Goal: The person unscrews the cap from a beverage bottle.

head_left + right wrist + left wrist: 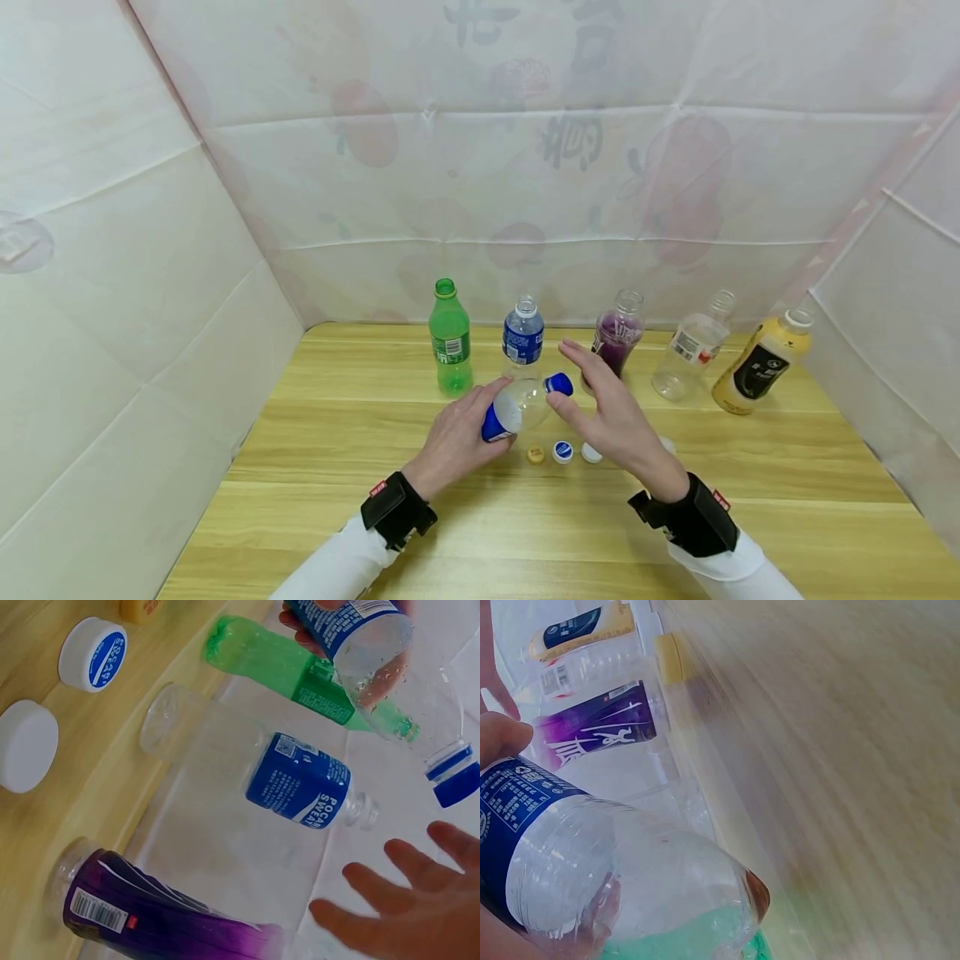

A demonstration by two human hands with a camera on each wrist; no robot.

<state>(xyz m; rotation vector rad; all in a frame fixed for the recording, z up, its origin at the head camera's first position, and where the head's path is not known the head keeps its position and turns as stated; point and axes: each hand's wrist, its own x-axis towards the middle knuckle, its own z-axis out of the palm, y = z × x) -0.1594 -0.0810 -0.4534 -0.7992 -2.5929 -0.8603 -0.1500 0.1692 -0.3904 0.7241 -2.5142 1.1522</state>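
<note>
My left hand (459, 437) grips a clear plastic bottle (532, 406) around its blue label, holding it tilted above the table. The bottle's neck points up and to the right, and a blue cap (558, 384) is on it. Beside that cap, my right hand (618, 421) is raised with its fingers spread. In the right wrist view a gap shows between the right fingertips (442, 832) and the blue cap. The left wrist view shows the bottle's clear lower part (652, 862) sticking out below the label.
Behind the hands stand uncapped bottles: green (450, 342), blue-labelled (522, 336), purple (617, 337), clear (690, 354) and yellow (761, 362). In front lie a yellow cap (536, 454), a blue-and-white cap (562, 452) and a white cap (591, 453). Cloth walls (480, 183) border the table.
</note>
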